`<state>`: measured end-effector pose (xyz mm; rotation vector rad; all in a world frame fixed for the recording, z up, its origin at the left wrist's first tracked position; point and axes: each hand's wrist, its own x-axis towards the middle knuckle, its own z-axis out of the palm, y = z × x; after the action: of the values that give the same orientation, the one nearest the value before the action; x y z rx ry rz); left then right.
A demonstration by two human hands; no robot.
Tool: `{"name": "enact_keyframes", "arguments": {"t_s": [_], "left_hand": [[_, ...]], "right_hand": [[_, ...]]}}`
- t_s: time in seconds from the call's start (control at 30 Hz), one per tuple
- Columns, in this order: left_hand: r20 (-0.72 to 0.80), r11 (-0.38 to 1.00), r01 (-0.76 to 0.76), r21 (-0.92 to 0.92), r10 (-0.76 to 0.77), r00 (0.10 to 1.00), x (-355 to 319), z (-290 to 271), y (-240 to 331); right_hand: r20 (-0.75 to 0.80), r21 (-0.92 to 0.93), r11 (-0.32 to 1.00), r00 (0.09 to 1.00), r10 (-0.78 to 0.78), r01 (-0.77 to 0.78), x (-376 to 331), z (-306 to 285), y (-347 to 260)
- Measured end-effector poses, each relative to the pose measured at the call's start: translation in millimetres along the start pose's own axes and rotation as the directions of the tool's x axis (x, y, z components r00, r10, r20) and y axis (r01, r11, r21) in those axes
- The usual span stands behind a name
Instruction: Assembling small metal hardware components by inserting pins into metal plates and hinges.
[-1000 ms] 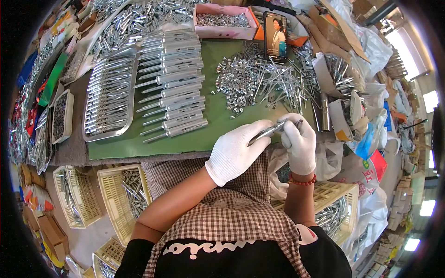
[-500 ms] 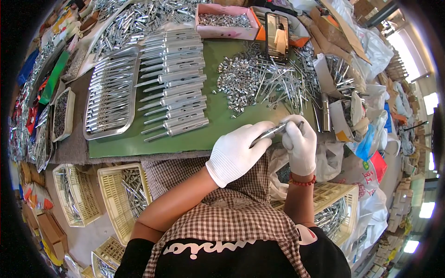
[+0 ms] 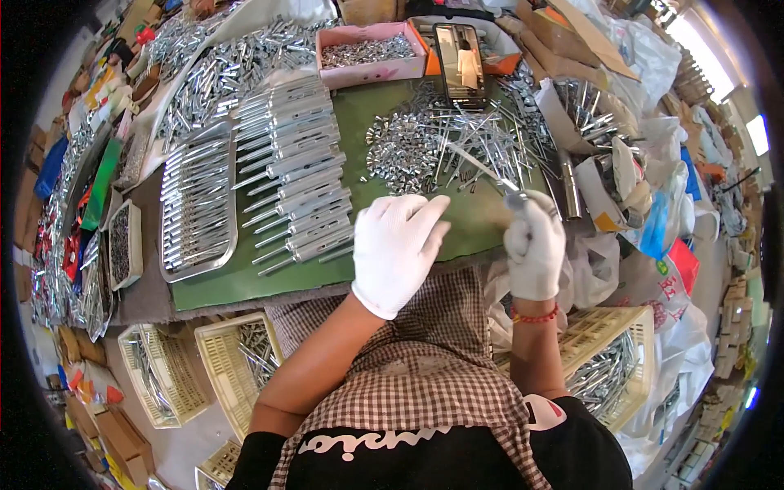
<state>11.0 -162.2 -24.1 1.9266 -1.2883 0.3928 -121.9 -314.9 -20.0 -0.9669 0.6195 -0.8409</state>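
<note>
My left hand [image 3: 397,253], in a white knit glove, hovers at the table's front edge with its fingers stretched out and nothing visible in them. Just left of it is the near end of a row of silver metal tubes with thin rods [image 3: 306,204]; one rod end [image 3: 336,255] shows beside the glove. My right hand [image 3: 535,249], also gloved, is closed around a slim metal rod [image 3: 480,165] with a thicker grey end at the fingers. The rod points up and left, over a loose pile of thin metal pins [image 3: 490,139].
Small silver sleeves [image 3: 400,151] lie heaped on the green mat [image 3: 229,290]. A metal tray of rods [image 3: 233,245] stands left. Behind are a pink box [image 3: 371,72] and a propped phone [image 3: 459,65]. Cream crates [image 3: 220,343] of metal parts sit below the table.
Both hands were together on a metal tube. Now they are apart: the left has moved left and opened, while the right holds up a slim rod. The whole view has shifted slightly.
</note>
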Motion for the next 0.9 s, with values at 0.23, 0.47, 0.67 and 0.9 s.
{"name": "enact_keyframes", "arguments": {"t_s": [0.23, 0.47, 0.67, 0.9], "left_hand": [[0.183, 0.591, 0.432, -0.681, -0.434, 0.882, 9, 20, 6], [0.240, 0.379, 0.451, -0.808, -0.488, 0.839, 14, 4, 10], [0.309, 0.195, 0.437, -0.878, -0.468, 0.828, 11, 8, 19], [0.559, 0.003, 0.600, -0.800, -0.360, 0.747, 11, 13, 28]], "right_hand": [[0.145, -0.162, 0.984, 0.985, 0.091, -0.067, -21, 28, 17], [0.388, -0.849, 0.037, 0.670, -0.633, 0.526, 46, 7, 9], [0.426, -0.895, -0.132, 0.728, -0.537, 0.427, 69, 0, 18], [0.323, -0.848, 0.097, 0.653, -0.685, 0.521, 64, -7, 5]]}}
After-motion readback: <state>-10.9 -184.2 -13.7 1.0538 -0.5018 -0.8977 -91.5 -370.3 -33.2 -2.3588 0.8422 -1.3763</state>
